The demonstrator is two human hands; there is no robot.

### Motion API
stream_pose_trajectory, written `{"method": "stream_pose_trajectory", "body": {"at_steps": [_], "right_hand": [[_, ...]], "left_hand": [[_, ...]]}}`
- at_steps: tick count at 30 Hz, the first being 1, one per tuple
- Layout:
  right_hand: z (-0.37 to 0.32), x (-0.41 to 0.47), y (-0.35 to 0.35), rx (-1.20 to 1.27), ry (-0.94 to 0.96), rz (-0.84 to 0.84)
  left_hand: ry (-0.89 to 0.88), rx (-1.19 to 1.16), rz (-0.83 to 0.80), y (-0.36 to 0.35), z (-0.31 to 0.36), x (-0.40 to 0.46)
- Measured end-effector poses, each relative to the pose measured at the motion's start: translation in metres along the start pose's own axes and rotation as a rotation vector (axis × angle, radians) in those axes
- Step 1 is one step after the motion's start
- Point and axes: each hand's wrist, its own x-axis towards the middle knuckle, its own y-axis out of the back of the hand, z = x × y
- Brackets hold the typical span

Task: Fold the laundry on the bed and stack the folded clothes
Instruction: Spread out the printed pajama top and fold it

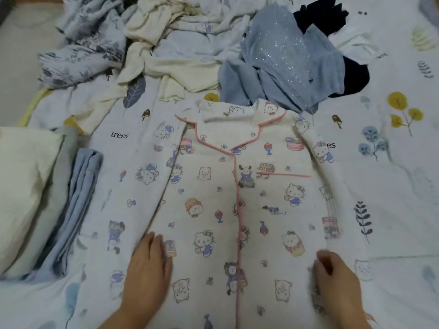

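Note:
A white pyjama top (228,191) with cartoon cat prints and pink piping lies spread face up on the bed, collar away from me. My left hand (147,269) rests flat on its lower left part, fingers straight. My right hand (337,279) rests on its lower right part, fingers relaxed and blurred. A stack of folded clothes (47,205) sits at the left: a cream piece, a grey one and a light blue one. Unfolded laundry (166,51) is heaped at the far side.
The heap holds a floral blue-grey cloth (83,48), cream garments (164,67), a sparkly light blue garment (285,60) and a dark navy item (327,17). The bed sheet (392,162) with leaf and tree prints shows on the right.

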Motion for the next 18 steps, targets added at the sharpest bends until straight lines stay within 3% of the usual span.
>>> {"method": "stream_pose_trajectory", "body": {"at_steps": [3,8,12,18], "right_hand": [[0.004,-0.010,-0.004,-0.056,-0.025,-0.003],[0.005,-0.017,-0.013,-0.280,-0.117,0.125],[0.008,-0.021,-0.019,-0.145,-0.071,0.071],[0.021,-0.028,-0.006,-0.107,-0.097,0.233]], "left_hand": [[0.036,0.113,0.051,0.007,-0.016,0.000],[0.126,0.134,-0.012,0.015,-0.031,0.008],[0.220,0.120,0.047,0.017,-0.029,0.010],[0.191,0.149,0.199,0.025,-0.053,0.011]]}}
